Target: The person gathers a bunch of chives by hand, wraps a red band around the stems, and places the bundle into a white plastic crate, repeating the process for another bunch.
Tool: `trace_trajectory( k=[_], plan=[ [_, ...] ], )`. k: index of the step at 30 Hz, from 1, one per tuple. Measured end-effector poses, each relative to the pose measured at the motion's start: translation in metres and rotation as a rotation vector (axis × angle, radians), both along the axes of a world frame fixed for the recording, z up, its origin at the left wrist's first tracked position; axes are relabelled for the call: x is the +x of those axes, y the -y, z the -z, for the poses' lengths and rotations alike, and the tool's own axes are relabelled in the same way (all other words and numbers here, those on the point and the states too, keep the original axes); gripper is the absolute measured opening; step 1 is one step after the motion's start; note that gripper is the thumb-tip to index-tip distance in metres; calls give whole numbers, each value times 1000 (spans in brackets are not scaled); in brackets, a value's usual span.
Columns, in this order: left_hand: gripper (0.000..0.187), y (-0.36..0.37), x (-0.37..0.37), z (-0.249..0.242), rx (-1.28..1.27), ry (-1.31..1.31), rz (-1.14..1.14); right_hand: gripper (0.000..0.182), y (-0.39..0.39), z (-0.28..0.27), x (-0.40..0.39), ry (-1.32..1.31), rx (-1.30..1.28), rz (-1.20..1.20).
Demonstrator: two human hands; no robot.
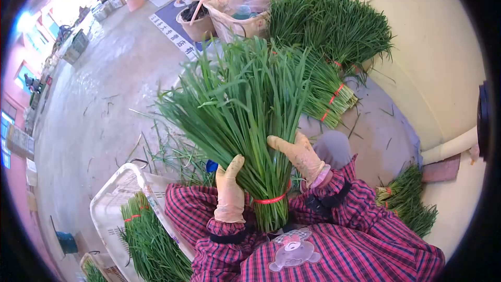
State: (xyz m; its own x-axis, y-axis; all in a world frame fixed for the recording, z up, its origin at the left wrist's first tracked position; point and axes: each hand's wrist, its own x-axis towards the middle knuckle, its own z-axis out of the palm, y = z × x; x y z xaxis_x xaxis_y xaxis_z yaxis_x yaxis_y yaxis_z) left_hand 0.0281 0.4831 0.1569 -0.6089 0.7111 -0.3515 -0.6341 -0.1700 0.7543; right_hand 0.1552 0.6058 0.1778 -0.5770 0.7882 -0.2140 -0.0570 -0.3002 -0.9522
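Note:
A large bunch of green chives (250, 125) stands nearly upright at my lap, leaves fanning out at the top. A red band (271, 199) goes round its lower stems. My left hand (230, 190), in a pale glove, is closed on the bunch's left side, thumb pointing up and fingers partly hidden behind the leaves. On the right side and a little higher, my right hand (301, 159), gloved too, grips the bunch with its thumb across the leaves. The bunch's cut ends rest against my checked clothing.
Banded chives (329, 21) are piled by the wall, and more bunches (409, 201) lie at the right. A white plastic crate (117, 188) at my left holds chives. Loose leaves (177, 151) litter the floor. Behind stand a basket (222, 18) and a bucket (197, 27).

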Motion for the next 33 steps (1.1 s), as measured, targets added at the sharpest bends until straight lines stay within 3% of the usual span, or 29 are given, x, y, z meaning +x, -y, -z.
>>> trace_trajectory(
  k=[2, 4, 6, 8, 16, 18, 20, 22, 23, 24, 26, 27, 28, 30, 33],
  plan=[
    [46, -9, 3, -1, 5, 23, 41, 43, 5, -2, -7, 45, 97, 5],
    [52, -17, 14, -5, -34, -316, 96, 43, 7, -3, -11, 94, 189, 10],
    [48, -12, -1, 9, -29, -103, 195, 46, 6, -3, -12, 5, 150, -1],
    [42, -13, -3, 3, -30, -31, 120, 45, -4, 7, -9, -31, 79, 22],
    [36, -11, -6, 28, -69, -75, 16, 45, -19, 21, -3, -6, -361, 56],
    [34, -12, -5, 30, -84, -102, 21, 55, -15, 13, -4, 128, -234, 116],
    [37, -12, -5, 31, -83, -175, 14, 64, -18, 22, 1, 34, -152, 135],
    [38, -12, -5, 29, -108, -157, 8, 71, -17, 31, 6, 139, 535, 399],
    [39, -13, -5, 28, -94, -139, -10, 55, -10, 9, 8, 213, 654, 462],
    [40, -14, -4, 28, -80, -122, -27, 55, -5, -3, 11, 219, 651, 460],
    [40, -14, -1, 20, -114, -130, -25, 33, 5, -21, 16, -19, 431, -71],
    [38, -13, -2, 20, -107, -87, -12, 18, 14, -33, 8, 95, 651, -143],
    [37, -13, -2, 20, -100, -45, -2, 21, 17, -25, 2, 84, 858, -245],
    [35, -13, -2, 32, -58, -100, -22, 25, 26, -17, -6, 357, 911, -367],
    [28, -12, -2, 36, -52, -104, 14, 26, 28, -9, -13, 473, 966, -301]
  ],
)
